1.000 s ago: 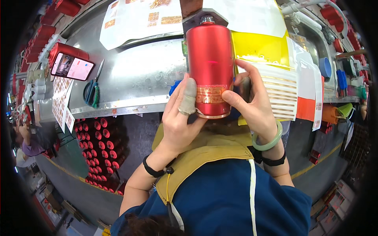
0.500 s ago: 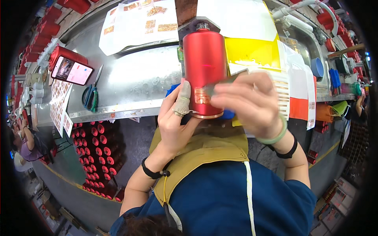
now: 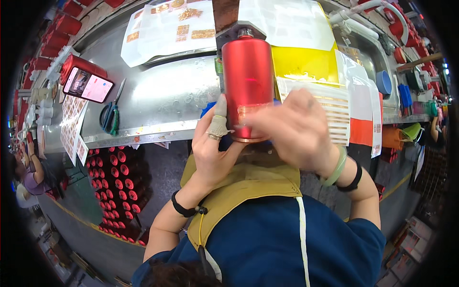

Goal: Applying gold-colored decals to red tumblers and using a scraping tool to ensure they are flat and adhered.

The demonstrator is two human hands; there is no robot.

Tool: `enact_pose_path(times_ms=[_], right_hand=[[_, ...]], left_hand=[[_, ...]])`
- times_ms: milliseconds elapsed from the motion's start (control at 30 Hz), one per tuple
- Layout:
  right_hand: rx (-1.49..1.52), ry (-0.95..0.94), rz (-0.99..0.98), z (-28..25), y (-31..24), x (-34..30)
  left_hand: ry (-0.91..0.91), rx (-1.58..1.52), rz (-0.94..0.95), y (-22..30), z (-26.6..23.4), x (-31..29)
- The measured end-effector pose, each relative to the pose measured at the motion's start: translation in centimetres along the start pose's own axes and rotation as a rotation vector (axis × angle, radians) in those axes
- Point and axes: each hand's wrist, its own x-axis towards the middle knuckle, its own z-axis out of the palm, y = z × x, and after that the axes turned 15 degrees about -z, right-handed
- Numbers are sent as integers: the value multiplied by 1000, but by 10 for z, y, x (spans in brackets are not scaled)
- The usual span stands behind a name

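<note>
A glossy red bottle (image 3: 248, 71) lies on its side, its dark neck in a grey holder (image 3: 240, 30) at the far end and its base toward me. My left hand (image 3: 210, 141) grips the lower left side of the bottle, with whitish coverings on a finger and a ring. Over the lower front of the bottle, my right hand (image 3: 294, 131) is smeared by motion. Its fingers lie across a gold-coloured sticker (image 3: 243, 114), partly hiding it. Whether anything is between those fingers cannot be made out.
On the metal bench (image 3: 167, 91) are a phone (image 3: 88, 85) propped on a red bottle, scissors (image 3: 111, 114) and sticker sheets (image 3: 74, 122). A yellow sheet (image 3: 308, 64) and striped sheet (image 3: 334, 112) lie to the right. Several red bottles (image 3: 125, 182) stand below the bench.
My right hand has swept left and down across the sticker, and the dark flat piece seen at its fingertips no longer shows. The left hand keeps its hold on the bottle.
</note>
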Motion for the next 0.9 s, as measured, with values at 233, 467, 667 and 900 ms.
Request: enact_pose_path(times_ms=[233,467,667,900], right_hand=[[-105,307,196,-24,31,11],[-63,366,348,-22,24,1],[-43,228,254,-11,19,-14],[39,-77,40,5,-17,-3]], left_hand=[[59,534,147,28,0,8],[85,673,304,30,13,17],[121,232,269,-3,8,6],[159,90,170,-4,13,5]])
